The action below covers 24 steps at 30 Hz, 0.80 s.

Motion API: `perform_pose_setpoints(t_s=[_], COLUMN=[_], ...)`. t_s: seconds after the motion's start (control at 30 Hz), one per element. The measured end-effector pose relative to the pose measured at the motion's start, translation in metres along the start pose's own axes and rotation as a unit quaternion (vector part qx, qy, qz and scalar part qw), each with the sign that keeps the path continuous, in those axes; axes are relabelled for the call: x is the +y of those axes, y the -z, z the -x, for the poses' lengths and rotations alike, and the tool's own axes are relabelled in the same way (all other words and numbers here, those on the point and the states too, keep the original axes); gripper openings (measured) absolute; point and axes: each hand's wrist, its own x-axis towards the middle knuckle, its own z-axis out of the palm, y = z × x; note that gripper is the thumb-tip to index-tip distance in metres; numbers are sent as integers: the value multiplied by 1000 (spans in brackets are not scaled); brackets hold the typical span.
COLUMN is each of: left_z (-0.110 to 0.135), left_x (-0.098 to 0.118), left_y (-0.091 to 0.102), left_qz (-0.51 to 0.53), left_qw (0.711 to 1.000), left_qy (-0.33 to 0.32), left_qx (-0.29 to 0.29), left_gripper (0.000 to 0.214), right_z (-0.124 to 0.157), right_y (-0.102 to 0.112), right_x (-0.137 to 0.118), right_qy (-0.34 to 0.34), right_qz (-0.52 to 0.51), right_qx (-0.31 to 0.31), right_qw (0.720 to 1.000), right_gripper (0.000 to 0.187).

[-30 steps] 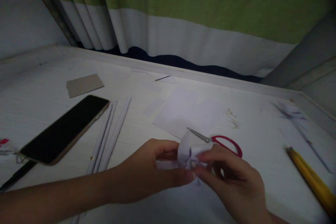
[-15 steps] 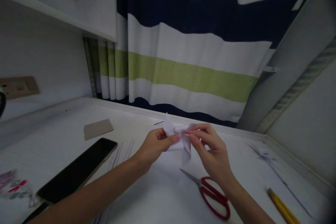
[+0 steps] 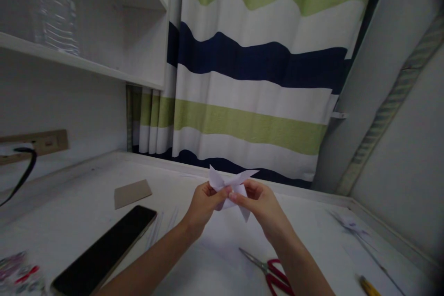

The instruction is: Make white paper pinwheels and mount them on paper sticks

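Note:
A folded white paper pinwheel (image 3: 239, 189) with pointed blades is held up over the desk, pinched from both sides. My left hand (image 3: 207, 199) grips its left part, the thumb pressed near the centre. From the other side my right hand (image 3: 258, 201) holds it too, thumb almost meeting the left thumb at the middle. The fingers behind the paper are partly hidden. Below my right hand lie scissors (image 3: 267, 268) with red handles, partly covered by my right forearm.
On the left of the white desk (image 3: 201, 259) lie a black phone (image 3: 106, 249), a grey-brown card (image 3: 132, 194), thin clear sticks (image 3: 162, 226) and a bag of small items (image 3: 22, 275). To the right are another paper pinwheel on a stick (image 3: 352, 225) and a yellow cutter (image 3: 369, 286).
The view has tilted upward. My right hand's fingers have moved from the pinwheel's upper right edge to a thumb pinch at its centre. The pinwheel has turned, two blades now pointing up.

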Motion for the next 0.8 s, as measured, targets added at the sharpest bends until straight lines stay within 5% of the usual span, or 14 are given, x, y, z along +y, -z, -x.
perform_pose_setpoints(t_s=[0.53, 0.8], left_z=[-2, -5], left_x=[5, 10], left_y=[7, 12], left_qz=[-57, -60], left_qw=[996, 990], left_qy=[32, 31], left_qx=[-53, -124], left_gripper=[23, 32], right_z=[6, 3], right_y=[2, 2], right_x=[-4, 0], right_qy=[-38, -44], right_qz=[-18, -42], right_qx=[8, -15], right_qw=[999, 998], right_gripper=[20, 17])
